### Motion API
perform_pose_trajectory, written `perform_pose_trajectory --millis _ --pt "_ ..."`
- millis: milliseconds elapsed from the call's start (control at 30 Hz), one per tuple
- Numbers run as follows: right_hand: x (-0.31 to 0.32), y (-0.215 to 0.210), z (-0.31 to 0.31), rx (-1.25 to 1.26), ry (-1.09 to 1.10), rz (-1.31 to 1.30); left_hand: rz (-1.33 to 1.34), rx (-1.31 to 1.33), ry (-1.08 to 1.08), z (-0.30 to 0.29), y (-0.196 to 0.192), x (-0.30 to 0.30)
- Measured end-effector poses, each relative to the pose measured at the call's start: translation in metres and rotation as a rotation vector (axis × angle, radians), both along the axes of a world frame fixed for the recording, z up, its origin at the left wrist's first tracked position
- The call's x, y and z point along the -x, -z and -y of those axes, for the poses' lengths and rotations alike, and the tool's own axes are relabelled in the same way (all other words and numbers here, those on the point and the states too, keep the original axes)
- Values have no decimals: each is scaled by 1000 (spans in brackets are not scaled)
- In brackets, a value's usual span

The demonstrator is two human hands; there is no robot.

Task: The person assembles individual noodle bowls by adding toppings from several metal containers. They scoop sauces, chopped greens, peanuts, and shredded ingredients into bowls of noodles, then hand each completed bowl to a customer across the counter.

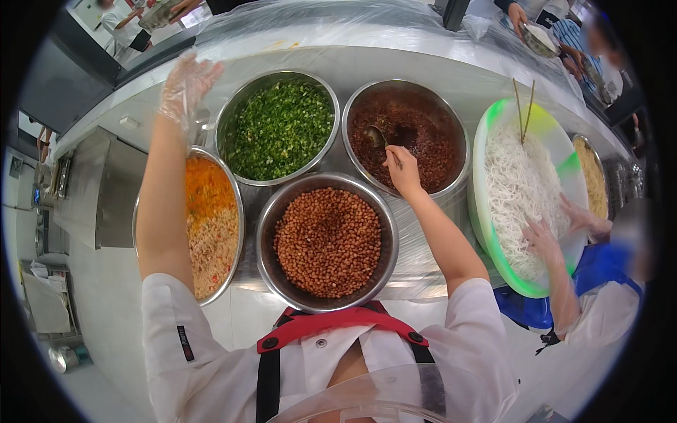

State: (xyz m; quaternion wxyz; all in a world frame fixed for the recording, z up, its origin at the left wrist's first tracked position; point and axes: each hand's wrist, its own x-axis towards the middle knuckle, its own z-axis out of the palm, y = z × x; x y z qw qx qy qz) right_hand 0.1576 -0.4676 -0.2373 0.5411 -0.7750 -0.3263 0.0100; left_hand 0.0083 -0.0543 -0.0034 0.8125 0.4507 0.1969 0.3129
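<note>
A spoon (376, 135) dips into red sauce (434, 144) at upper centre, its handle gripped by the curled bare right hand (405, 169) — likely high to keep fingers clean — while the gloved left hand (189, 83), fingers loosely spread, apparently empty, hangs upper left near steel bowls (390, 247) seemingly clustered for easy reach.
</note>
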Motion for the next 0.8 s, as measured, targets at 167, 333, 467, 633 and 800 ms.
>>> perform_pose_trajectory --millis 167,333,467,633,800 --pt "2 -16 6 -64 85 -267 49 162 108 9 47 -5" --pt "-11 -32 20 -117 286 -375 38 218 71 33 49 -3" --pt "-18 -36 37 -199 294 -381 43 134 156 39 48 9" --pt "24 -78 47 -317 144 -513 48 56 216 33 61 15" --pt "81 -64 46 -260 -88 -674 -11 145 284 21 72 -2"
